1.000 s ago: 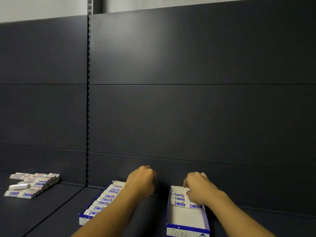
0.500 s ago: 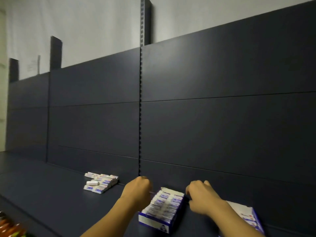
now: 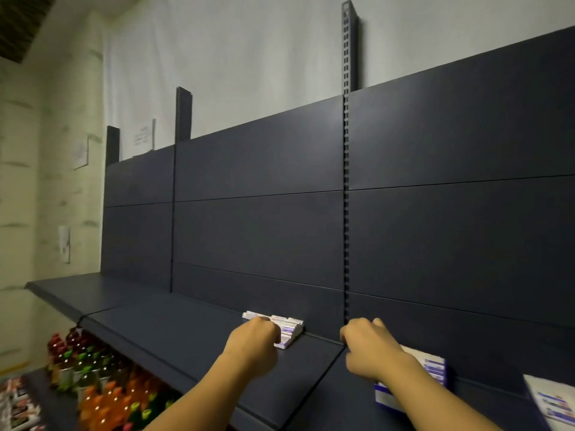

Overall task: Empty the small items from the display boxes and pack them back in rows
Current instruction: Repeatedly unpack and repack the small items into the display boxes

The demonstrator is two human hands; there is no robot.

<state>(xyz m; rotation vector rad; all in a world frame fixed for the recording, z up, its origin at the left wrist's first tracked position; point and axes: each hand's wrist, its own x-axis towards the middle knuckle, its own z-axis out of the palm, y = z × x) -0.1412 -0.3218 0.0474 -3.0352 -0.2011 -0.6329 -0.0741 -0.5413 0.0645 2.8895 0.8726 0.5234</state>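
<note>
A pile of small white and purple items [image 3: 290,330] lies on the dark shelf [image 3: 174,331] against the back panel. My left hand [image 3: 253,340] is at the pile's near left side, fingers curled down onto it; whether they grip an item is hidden. To the right, my right hand [image 3: 368,348] hovers over the shelf with curled fingers and nothing visible in it. Its wrist covers part of a blue and white display box [image 3: 431,370] filled with rows of items. A second display box [image 3: 553,402] shows at the right edge.
The shelf's front edge [image 3: 149,357] runs diagonally toward the lower middle. Below it, at the lower left, stand several coloured drink bottles [image 3: 93,384]. A slotted upright [image 3: 346,213] divides the dark back panels. Paper sheets hang on the left wall.
The view has swung left, so both boxes now sit at the right and the loose pile in the middle. My left hand has reached the pile; my right hand left the box.
</note>
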